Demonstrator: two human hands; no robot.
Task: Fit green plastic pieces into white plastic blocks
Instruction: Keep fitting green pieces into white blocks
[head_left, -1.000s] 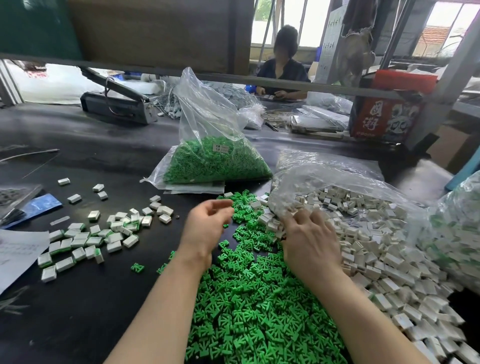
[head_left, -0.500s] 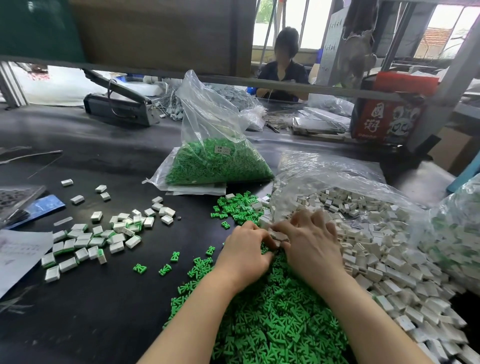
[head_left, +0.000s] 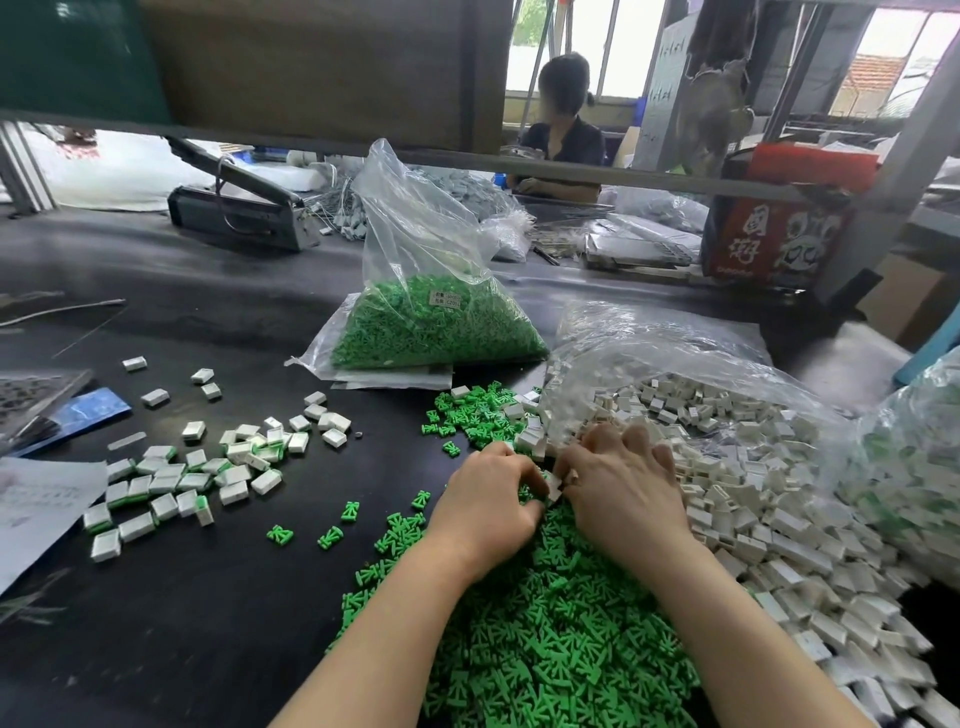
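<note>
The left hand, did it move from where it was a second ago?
Yes. The left hand went right, away from the finished blocks, and now meets the right hand over the green pieces.

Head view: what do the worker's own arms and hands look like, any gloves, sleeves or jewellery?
Both forearms are bare as far as the frame shows, with no sleeves in view. The left hand and right hand wear no gloves. No watch, bracelet or ring is visible. Fingernails are mostly hidden.
</note>
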